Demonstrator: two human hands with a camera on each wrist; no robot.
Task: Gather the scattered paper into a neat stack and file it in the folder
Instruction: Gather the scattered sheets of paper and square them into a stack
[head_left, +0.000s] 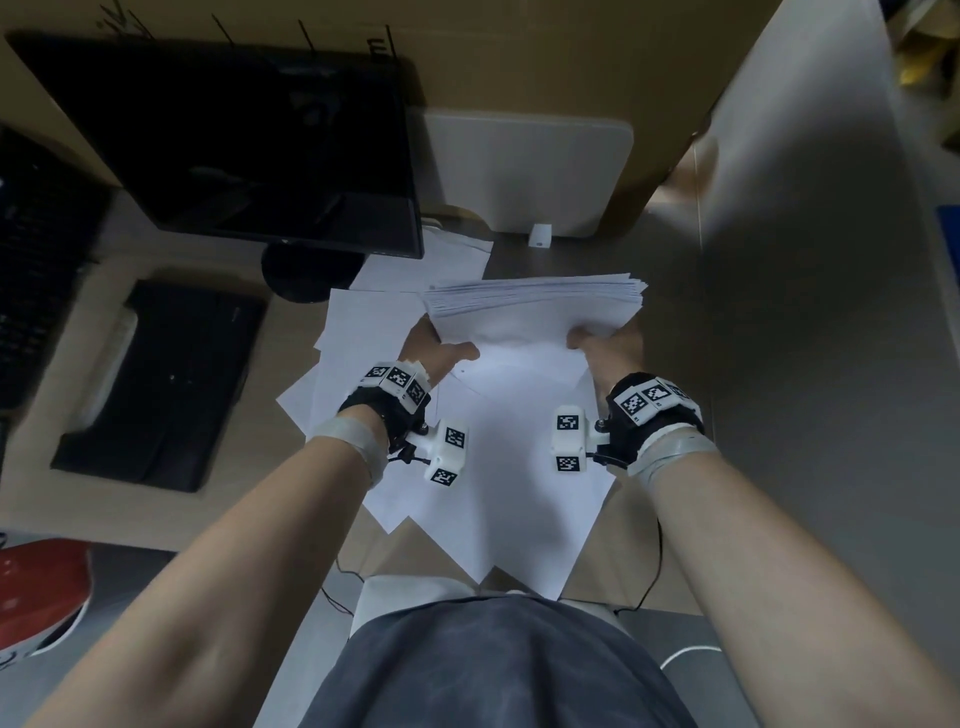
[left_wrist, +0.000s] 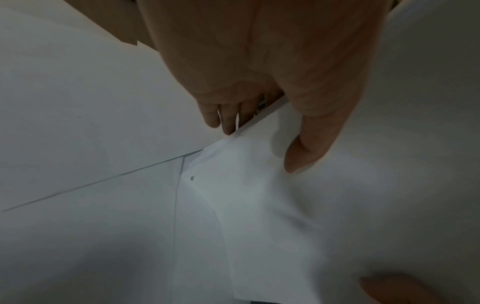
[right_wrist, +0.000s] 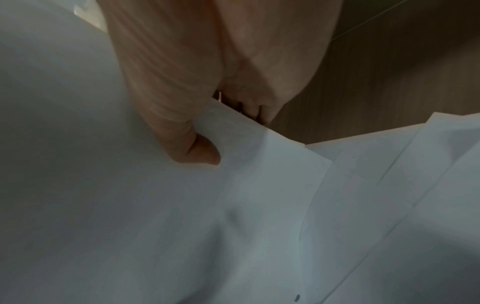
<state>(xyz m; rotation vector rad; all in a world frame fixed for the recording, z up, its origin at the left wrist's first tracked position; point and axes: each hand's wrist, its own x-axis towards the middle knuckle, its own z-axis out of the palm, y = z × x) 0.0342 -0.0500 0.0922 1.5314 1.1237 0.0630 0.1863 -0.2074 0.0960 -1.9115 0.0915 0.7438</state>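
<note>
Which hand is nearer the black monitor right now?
Left. The left hand grips the paper stack at its left edge, just below the black monitor. The right hand grips the stack's right edge, farther over on the side away from it.

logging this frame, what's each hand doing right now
Left hand: grips the paper stack.
Right hand: grips the same stack.
</note>
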